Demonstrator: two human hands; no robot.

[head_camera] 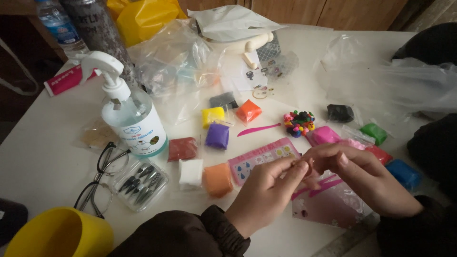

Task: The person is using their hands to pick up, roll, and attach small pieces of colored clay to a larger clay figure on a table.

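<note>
Clay packets (218,135), spray bottle (131,114) and glasses (102,178) are crowding the counter (43,152), leaving bare room lying far left.

A: What is that tiny thing up in the middle?

B: A small pink bit of clay (308,167). It is pinched between fingertips, so most of it is hidden.

A: Where is it?

B: Up in the air, just above the pink card (263,158) and a clear bag with pink tools (328,202) on the white desk (43,157).

A: What shape is it?

B: I cannot tell. It is too small and covered.
</note>
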